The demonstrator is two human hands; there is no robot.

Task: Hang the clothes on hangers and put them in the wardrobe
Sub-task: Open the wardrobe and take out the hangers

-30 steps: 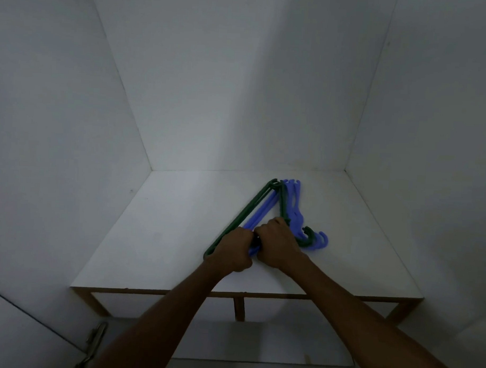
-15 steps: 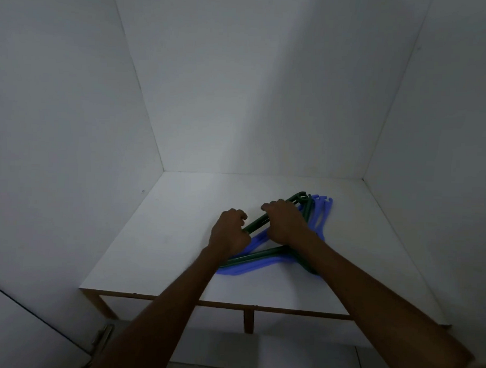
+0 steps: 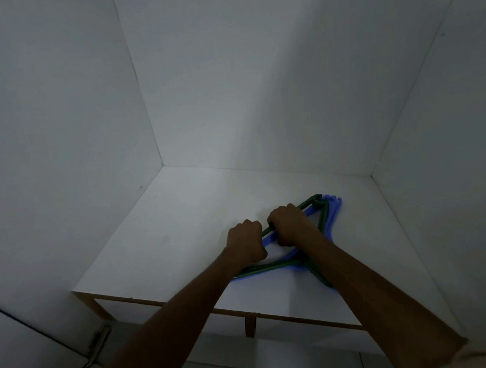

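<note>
the hangers (image 3: pixel 321 222), a stack of green and blue plastic ones, lie flat on the white shelf (image 3: pixel 179 236) inside the wardrobe (image 3: pixel 73 123), right of its middle, with one corner of the stack pointing to the back wall. both hands are on them. the left hand (image 3: pixel 245 243) is curled round the near end of a green bar, and the right hand (image 3: pixel 290 225) is curled round the bars just beside it, further back. so each grip is closed on the stack.

judging by the look, these are light, stiff and smooth, so they should lift easily but slide over one another and snag by their hooks. the straight bars are the safest place to hold, pinching the whole stack so none slips free. no clothes are in view.
</note>
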